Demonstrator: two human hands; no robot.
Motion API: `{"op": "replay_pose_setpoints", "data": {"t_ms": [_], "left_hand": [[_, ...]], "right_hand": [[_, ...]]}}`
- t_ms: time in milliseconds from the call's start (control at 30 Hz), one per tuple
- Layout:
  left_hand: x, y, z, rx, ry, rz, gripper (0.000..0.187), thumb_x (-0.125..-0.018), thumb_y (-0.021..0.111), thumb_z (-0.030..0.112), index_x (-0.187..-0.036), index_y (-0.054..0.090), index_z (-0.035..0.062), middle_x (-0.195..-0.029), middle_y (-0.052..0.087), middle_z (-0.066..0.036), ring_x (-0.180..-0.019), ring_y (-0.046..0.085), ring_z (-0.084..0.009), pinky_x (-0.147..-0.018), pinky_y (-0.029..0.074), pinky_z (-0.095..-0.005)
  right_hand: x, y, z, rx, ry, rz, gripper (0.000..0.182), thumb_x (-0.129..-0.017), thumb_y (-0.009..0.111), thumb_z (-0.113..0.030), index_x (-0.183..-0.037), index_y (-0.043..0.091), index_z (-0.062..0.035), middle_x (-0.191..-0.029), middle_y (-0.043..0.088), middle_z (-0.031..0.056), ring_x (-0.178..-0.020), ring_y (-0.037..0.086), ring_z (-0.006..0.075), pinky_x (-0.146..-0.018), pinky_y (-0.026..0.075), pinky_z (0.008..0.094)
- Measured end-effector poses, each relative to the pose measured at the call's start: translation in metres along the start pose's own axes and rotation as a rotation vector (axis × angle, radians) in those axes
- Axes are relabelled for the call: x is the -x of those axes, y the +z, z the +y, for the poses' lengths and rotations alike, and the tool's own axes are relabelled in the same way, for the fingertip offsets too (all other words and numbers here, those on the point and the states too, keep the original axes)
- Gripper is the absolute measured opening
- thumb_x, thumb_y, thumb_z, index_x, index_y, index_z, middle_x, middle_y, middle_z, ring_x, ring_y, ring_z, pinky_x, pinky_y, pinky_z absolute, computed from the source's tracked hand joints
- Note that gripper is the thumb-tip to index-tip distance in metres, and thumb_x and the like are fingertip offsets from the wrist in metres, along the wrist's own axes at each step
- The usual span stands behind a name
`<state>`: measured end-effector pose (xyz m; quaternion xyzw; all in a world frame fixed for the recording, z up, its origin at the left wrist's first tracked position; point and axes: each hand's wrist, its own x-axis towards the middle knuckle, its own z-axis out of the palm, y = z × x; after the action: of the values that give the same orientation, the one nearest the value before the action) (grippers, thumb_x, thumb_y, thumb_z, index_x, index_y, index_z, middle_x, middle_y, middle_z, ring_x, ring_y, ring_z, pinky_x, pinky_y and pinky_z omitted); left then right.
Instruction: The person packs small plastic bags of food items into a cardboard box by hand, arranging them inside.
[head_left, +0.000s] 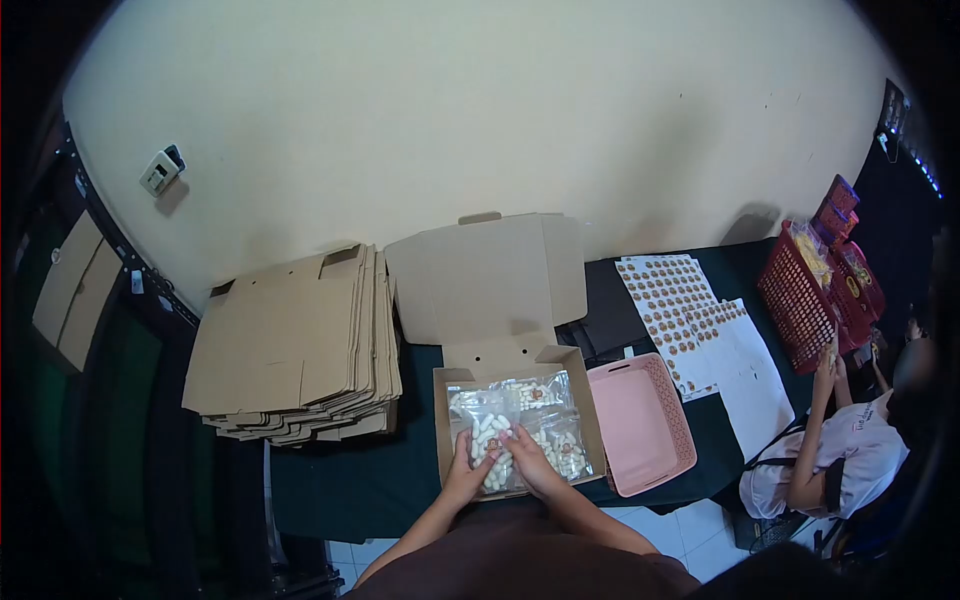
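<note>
Between both hands is a clear plastic bag (490, 428) of white oblong pieces with a small round orange-brown sticker. My left hand (467, 470) grips its left side, and the fingers of my right hand (533, 464) close on its right side near the sticker. Below and around the bag stands an open cardboard box (591, 425), its lid (490, 275) raised against the wall. Similar filled bags lie inside, one at the back (541, 390) and another at the right (565, 447). The held bag overlaps the box's left part in this view.
Flattened cardboard boxes (280, 335) are piled on the left. To the right are a pink basket (640, 425), sticker sheets (672, 310) and a red basket (795, 300) with packets. Another person (850, 450) works at the far right. A dark green cloth (340, 490) covers the table.
</note>
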<state>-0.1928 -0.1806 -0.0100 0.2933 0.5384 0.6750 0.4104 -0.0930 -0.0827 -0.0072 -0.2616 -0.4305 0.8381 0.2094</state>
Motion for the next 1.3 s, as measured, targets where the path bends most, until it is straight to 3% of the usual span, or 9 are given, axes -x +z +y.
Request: {"op": "replay_pose_setpoints", "data": {"t_ms": [100,233,367,467,667,867,1000,1100,1300], "left_hand": [[0.002,0.004,0.010,-0.181,0.029,-0.049,0.065,-0.080,0.064,0.012,-0.128,0.021,0.0034,-0.124,0.037,-0.013,-0.117,0.035,-0.0187,-0.098,0.029,-0.0291],[0.003,0.005,0.020,0.008,-0.093,-0.077,0.074,-0.079,0.065,0.010,-0.132,0.014,0.0020,-0.125,0.035,-0.015,-0.118,0.035,-0.0207,-0.097,0.031,-0.0303],[0.006,0.004,0.021,-0.139,-0.049,-0.104,0.078,-0.077,0.067,0.012,-0.132,0.013,0.0006,-0.126,0.033,-0.016,-0.118,0.034,-0.0214,-0.097,0.031,-0.0307],[0.008,0.001,0.017,-0.270,0.080,-0.136,0.079,-0.076,0.067,0.012,-0.132,0.012,0.0004,-0.126,0.033,-0.016,-0.118,0.034,-0.0209,-0.097,0.030,-0.0302],[0.008,0.009,0.012,0.159,-0.036,0.037,0.053,-0.094,0.043,0.022,-0.133,0.017,-0.0009,-0.127,0.035,-0.012,-0.115,0.037,-0.0170,-0.096,0.031,-0.0275],[0.006,0.009,0.006,0.227,-0.011,0.057,0.050,-0.094,0.043,0.025,-0.132,0.023,0.0001,-0.126,0.038,-0.012,-0.115,0.039,-0.0172,-0.095,0.032,-0.0273],[0.007,0.005,0.005,0.293,-0.111,0.127,0.048,-0.094,0.044,0.024,-0.131,0.026,0.0006,-0.125,0.039,-0.012,-0.114,0.039,-0.0172,-0.095,0.032,-0.0274],[0.008,0.008,0.004,-0.022,0.072,0.014,0.049,-0.095,0.037,0.033,-0.130,0.024,0.0008,-0.126,0.038,-0.012,-0.114,0.038,-0.0172,-0.096,0.031,-0.0275],[0.011,0.010,0.015,0.197,-0.072,0.025,0.044,-0.091,0.049,0.020,-0.125,0.028,0.0024,-0.118,0.041,-0.011,-0.109,0.041,-0.0157,-0.092,0.033,-0.0271]], "right_hand": [[-0.003,-0.006,0.004,-0.205,0.060,0.098,0.046,-0.090,0.050,-0.012,-0.130,0.031,-0.0012,-0.119,0.048,0.0088,-0.108,0.047,0.0156,-0.092,0.038,0.0289],[0.009,0.013,-0.024,0.071,-0.039,-0.097,0.044,-0.090,0.051,-0.015,-0.127,0.032,-0.0003,-0.117,0.048,0.0077,-0.107,0.047,0.0135,-0.092,0.037,0.0283],[0.009,0.014,-0.024,-0.223,0.057,0.013,0.046,-0.088,0.054,-0.014,-0.126,0.032,-0.0004,-0.114,0.049,0.0069,-0.104,0.048,0.0128,-0.090,0.039,0.0271],[0.012,0.017,-0.028,0.185,-0.080,-0.165,0.043,-0.091,0.050,-0.019,-0.125,0.034,-0.0006,-0.116,0.048,0.0067,-0.107,0.046,0.0121,-0.091,0.037,0.0262],[0.018,0.022,-0.035,0.190,-0.023,-0.070,0.063,-0.091,0.050,-0.019,-0.137,0.013,0.0020,-0.130,0.037,0.0106,-0.117,0.036,0.0136,-0.098,0.029,0.0263],[0.013,0.014,-0.016,0.114,0.020,-0.030,0.066,-0.090,0.051,-0.017,-0.138,0.010,0.0023,-0.128,0.038,0.0105,-0.116,0.038,0.0143,-0.097,0.031,0.0277],[0.016,0.026,-0.027,0.164,-0.093,-0.142,0.052,-0.089,0.051,-0.014,-0.132,0.025,0.0005,-0.119,0.046,0.0085,-0.110,0.044,0.0125,-0.093,0.036,0.0268],[0.016,0.017,-0.023,0.055,-0.048,-0.154,0.044,-0.089,0.051,-0.012,-0.127,0.031,-0.0009,-0.118,0.047,0.0074,-0.110,0.044,0.0122,-0.093,0.037,0.0269],[0.018,0.014,-0.022,-0.037,0.003,-0.110,0.041,-0.093,0.044,-0.021,-0.128,0.033,-0.0022,-0.122,0.046,0.0079,-0.112,0.044,0.0138,-0.095,0.036,0.0293]]}}
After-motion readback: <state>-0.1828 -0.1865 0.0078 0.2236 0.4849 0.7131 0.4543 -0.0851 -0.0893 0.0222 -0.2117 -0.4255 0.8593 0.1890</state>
